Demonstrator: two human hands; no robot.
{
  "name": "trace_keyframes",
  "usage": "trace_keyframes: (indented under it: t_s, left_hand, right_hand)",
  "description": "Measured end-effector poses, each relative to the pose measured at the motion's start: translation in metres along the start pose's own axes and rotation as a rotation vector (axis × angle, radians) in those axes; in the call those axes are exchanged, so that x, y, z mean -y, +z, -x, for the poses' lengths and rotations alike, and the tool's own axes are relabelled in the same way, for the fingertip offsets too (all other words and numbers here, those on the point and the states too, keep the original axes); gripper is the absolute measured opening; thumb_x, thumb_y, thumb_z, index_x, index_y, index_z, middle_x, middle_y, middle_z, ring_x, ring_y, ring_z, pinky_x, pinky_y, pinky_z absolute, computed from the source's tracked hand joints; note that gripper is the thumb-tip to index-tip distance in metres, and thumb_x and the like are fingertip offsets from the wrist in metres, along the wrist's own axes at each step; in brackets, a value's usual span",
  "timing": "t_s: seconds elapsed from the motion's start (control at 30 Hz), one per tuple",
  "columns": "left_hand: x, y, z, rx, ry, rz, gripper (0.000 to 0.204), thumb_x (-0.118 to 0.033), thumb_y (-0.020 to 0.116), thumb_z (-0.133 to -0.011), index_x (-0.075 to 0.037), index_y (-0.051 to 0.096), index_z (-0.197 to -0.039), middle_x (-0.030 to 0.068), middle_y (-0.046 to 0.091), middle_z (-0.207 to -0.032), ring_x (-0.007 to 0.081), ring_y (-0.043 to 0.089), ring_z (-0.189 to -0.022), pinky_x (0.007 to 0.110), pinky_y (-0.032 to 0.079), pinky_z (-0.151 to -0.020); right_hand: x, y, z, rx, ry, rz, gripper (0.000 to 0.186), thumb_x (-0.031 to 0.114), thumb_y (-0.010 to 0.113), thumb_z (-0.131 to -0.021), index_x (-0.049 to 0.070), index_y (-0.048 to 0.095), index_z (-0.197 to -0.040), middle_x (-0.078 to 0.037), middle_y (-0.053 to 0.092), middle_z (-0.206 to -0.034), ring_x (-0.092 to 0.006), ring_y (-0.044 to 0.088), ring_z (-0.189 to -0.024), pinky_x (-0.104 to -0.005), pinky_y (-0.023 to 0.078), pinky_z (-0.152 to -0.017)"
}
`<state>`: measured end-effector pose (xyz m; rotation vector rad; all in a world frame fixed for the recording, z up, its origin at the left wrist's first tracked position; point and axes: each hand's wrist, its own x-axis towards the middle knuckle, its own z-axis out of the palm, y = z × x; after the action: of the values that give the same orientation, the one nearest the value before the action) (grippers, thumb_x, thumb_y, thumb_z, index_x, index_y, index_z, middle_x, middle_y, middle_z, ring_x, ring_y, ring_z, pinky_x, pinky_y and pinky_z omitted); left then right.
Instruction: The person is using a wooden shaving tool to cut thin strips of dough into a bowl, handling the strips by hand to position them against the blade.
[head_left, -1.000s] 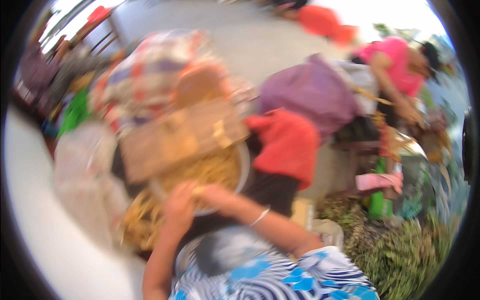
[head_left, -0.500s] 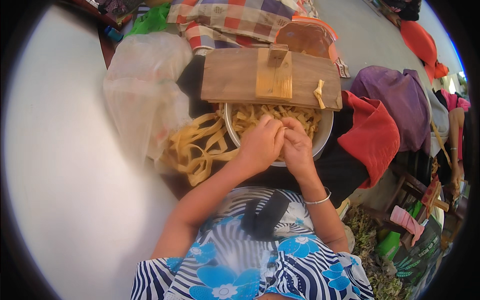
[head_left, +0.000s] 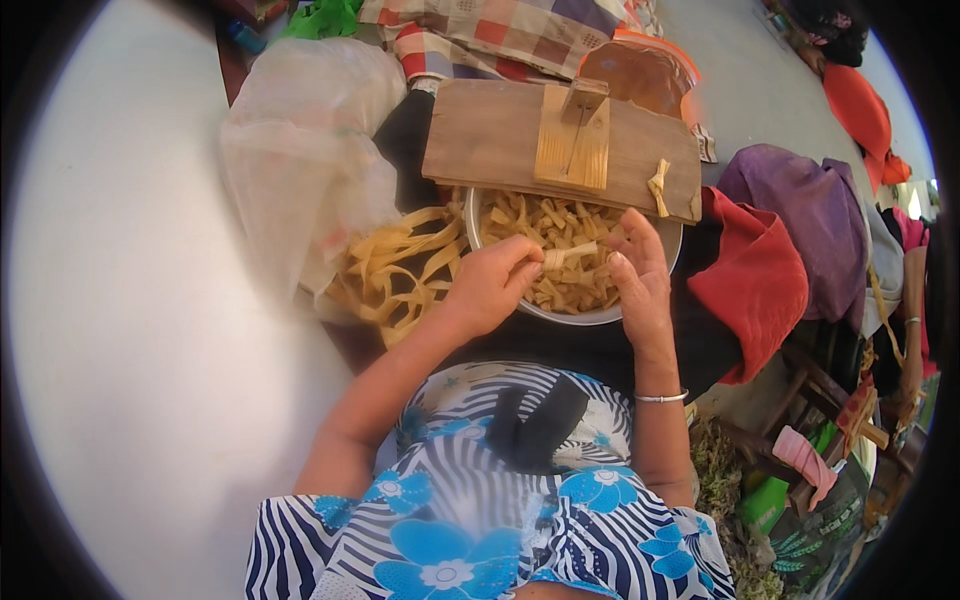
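Pinched in my left hand [head_left: 491, 279] is a short tan knotted strip [head_left: 567, 257], held over a metal bowl [head_left: 590, 318] full of similar tan pieces. Beside the piece's right end, my right hand [head_left: 642, 290] is raised with its thumb and fingers apart. A wooden board [head_left: 480, 135] lies across the back of the bowl, bearing a small upright block [head_left: 585, 98] with a thin metal rod and one knotted piece [head_left: 659, 188] at its right. Long loose strips [head_left: 390, 260] lie left of the bowl.
A translucent bag [head_left: 300, 150] is at back left, a checked cloth [head_left: 500, 35] behind the board. Red [head_left: 750, 295] and purple [head_left: 800, 220] cloths lie to the right. At the far right are a co-worker's arm [head_left: 913, 310] and wooden stools [head_left: 810, 400].
The view has steadied and turned since the blurred first frame. My hands were together half a second ago; now my right hand has parted and opened, and the piece shows in my left hand.
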<state>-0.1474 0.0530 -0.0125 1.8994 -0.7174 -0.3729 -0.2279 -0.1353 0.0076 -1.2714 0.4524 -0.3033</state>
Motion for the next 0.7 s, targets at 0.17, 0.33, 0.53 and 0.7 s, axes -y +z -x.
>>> trace_keyframes:
  t_s: [0.17, 0.33, 0.53, 0.7]
  left_hand:
    - [-0.015, -0.006, -0.016, -0.077, 0.338, -0.338, 0.012, -0.006, 0.064, -0.082, -0.006, 0.060, -0.093, 0.0115, 0.058, -0.077, 0.0323, 0.059, -0.071, 0.039, 0.047, -0.059]
    - [-0.019, 0.007, -0.021, -0.106, 0.488, -0.371, 0.016, -0.002, 0.065, -0.079, -0.006, 0.059, -0.094, 0.0119, 0.057, -0.077, 0.0346, 0.057, -0.070, 0.041, 0.046, -0.060]
    - [-0.017, 0.010, -0.019, -0.121, 0.359, -0.344, 0.017, 0.000, 0.063, -0.078, -0.002, 0.058, -0.094, 0.0149, 0.058, -0.082, 0.0358, 0.057, -0.075, 0.041, 0.046, -0.063]
    - [-0.015, 0.020, -0.017, -0.067, 0.329, -0.241, 0.016, 0.001, 0.062, -0.080, -0.002, 0.057, -0.095, 0.0155, 0.059, -0.084, 0.0362, 0.058, -0.076, 0.041, 0.047, -0.064]
  right_hand:
    - [0.023, -0.015, -0.012, 0.007, -0.465, 0.856, 0.019, 0.008, 0.065, -0.084, 0.001, 0.065, -0.102, -0.017, 0.065, -0.095, -0.0288, 0.063, -0.089, -0.0355, 0.050, -0.074]
    - [0.024, 0.000, 0.001, 0.138, -0.273, 0.876, 0.014, 0.011, 0.067, -0.084, 0.002, 0.066, -0.095, -0.018, 0.062, -0.074, -0.0334, 0.061, -0.065, -0.0372, 0.049, -0.062]
    - [0.007, 0.002, 0.006, 0.012, -0.018, 0.686, 0.015, 0.011, 0.067, -0.086, 0.001, 0.065, -0.097, -0.016, 0.064, -0.072, -0.0270, 0.062, -0.061, -0.0341, 0.048, -0.059]
    - [-0.001, 0.006, 0.001, 0.100, -0.063, 0.696, 0.018, 0.010, 0.066, -0.086, 0.001, 0.062, -0.101, -0.016, 0.065, -0.072, -0.0263, 0.063, -0.061, -0.0338, 0.049, -0.059]
